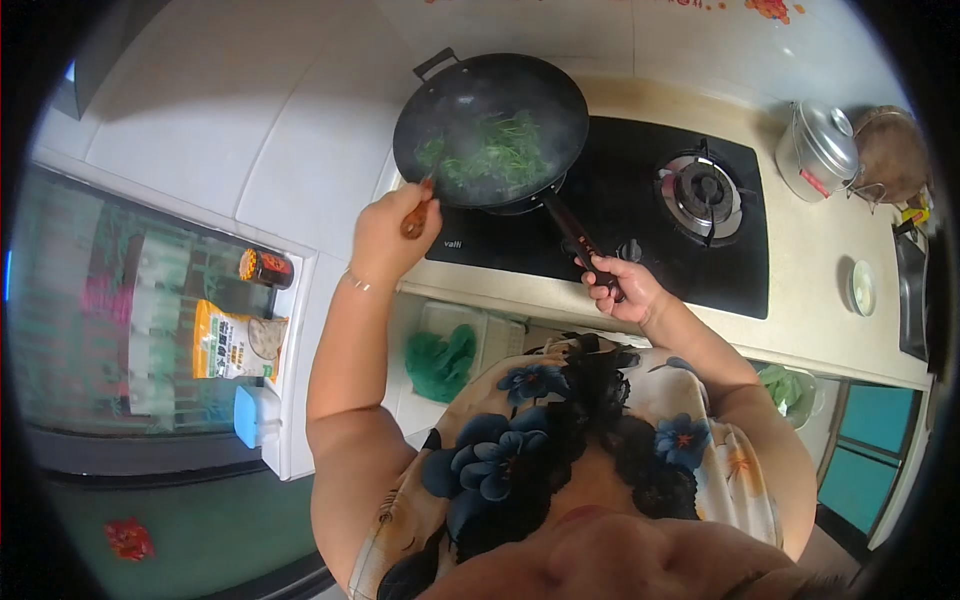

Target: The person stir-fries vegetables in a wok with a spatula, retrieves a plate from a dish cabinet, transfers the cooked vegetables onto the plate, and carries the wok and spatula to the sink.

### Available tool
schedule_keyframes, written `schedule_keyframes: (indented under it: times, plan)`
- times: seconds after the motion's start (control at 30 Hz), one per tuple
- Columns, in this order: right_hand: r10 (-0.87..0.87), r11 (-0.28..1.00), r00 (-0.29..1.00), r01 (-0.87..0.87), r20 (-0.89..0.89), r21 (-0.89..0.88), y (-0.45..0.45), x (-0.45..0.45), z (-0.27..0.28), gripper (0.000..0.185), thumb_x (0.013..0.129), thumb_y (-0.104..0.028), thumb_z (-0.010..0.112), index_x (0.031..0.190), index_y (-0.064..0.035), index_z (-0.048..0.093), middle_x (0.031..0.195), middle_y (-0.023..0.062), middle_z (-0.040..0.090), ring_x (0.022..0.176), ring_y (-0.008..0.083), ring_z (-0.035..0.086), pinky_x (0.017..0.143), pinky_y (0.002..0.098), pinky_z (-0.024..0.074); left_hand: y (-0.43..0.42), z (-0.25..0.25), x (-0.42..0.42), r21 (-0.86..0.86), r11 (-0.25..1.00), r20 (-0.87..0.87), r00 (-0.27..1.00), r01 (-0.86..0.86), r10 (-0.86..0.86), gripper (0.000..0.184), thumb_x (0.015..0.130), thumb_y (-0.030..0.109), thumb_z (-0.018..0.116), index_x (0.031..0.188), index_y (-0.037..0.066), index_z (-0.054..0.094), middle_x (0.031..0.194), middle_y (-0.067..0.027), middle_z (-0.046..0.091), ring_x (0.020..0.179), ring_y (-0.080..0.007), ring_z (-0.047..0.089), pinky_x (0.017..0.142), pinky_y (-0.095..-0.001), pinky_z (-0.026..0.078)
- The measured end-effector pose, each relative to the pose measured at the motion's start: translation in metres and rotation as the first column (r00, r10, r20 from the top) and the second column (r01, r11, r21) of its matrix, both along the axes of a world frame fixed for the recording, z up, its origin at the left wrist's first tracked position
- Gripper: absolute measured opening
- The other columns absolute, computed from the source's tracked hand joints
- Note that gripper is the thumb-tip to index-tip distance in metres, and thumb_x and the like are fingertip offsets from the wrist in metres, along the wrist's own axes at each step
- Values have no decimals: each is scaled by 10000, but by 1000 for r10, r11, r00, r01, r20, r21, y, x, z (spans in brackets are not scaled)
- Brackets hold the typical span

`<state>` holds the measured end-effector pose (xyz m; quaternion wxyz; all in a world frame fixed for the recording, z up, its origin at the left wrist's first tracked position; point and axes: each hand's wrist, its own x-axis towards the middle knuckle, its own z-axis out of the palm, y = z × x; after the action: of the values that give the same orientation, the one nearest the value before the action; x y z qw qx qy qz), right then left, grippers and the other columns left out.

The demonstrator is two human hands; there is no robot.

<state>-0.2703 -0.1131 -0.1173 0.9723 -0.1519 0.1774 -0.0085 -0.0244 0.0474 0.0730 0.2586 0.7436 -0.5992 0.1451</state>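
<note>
Flowered clothing [490,465] with black lace is closest. Beyond it, the left hand [395,232] grips a brown-handled utensil [412,223], its far end hard to make out at the leafy greens [508,150] in the black wok [475,85]. The right hand [625,288] is wrapped around the wok's long handle [570,228], near the front edge of the tabletop [820,250]. The wok sits over the stove's [625,165] left side; a lidded pot [820,155] stands toward the tabletop's back right corner.

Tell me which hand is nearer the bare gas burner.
Right: the right hand grips the wok handle, below-left of the bare gas burner in the picture; the left hand is farther left, beside the wok.
</note>
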Motion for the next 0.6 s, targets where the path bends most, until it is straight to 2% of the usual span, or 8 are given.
schedule_keyframes:
  times: [0.07,0.13,0.17,0.23,0.3,0.37,0.47,0.6]
  plan:
    - [0,1000,1000,0,-7,5,-1,0,1,221,878,-210,539,1057,-84,502,756,23,518,536,81,424,409,175,310,14,20,-11,65,997,13,999,-44,43,115,732,84,669,811,45,594,704,-105,620,606,-240,609,581,-291,484]
    - [3,1000,1000,-3,-6,0,-1,-1,4,222,879,-209,538,1058,-85,497,754,24,517,535,79,422,408,174,309,23,30,-17,-41,995,-289,952,96,-104,59,783,10,630,836,3,605,717,-55,619,635,-108,606,577,-235,468]
    - [5,1000,1000,-5,-5,-3,0,0,3,222,879,-209,538,1058,-85,497,754,24,517,535,79,422,408,174,309,21,27,-17,-44,995,-288,952,94,-103,59,783,10,630,836,3,605,717,-55,619,635,-108,606,577,-235,468]
    - [6,1000,1000,-6,4,3,-1,0,2,215,877,-207,540,1050,-85,503,749,25,516,537,79,424,409,174,309,4,18,-18,-139,989,-537,835,56,-123,119,739,3,657,845,0,603,725,-72,620,636,-87,566,597,-223,452]
    - [1,1000,1000,-1,-10,3,0,1,2,213,876,-208,542,1046,-85,506,747,25,516,538,79,425,412,173,309,-18,-14,4,-158,984,-462,875,80,-145,136,741,32,663,865,11,611,757,-96,632,638,-127,598,605,-239,468]
    - [-3,1000,1000,3,-27,1,0,0,2,210,875,-208,545,1042,-85,509,746,25,516,540,79,426,415,172,308,-32,-36,18,-176,980,-191,973,95,-129,137,745,64,667,867,26,617,777,-112,640,654,-175,623,611,-250,481]
    - [-13,1000,1000,13,-8,-11,1,0,3,207,873,-211,550,1034,-86,515,746,25,518,543,80,431,422,167,308,-20,-24,24,-152,987,-28,998,47,-51,123,749,88,667,853,39,624,801,-124,647,666,-222,635,615,-258,491]
    - [6,1000,1000,-6,-11,-9,-1,0,3,213,873,-218,552,1041,-90,517,751,22,526,548,84,439,428,174,316,15,18,14,-178,982,-134,990,-68,44,96,754,85,661,829,39,624,781,-106,656,661,-190,638,620,-250,492]
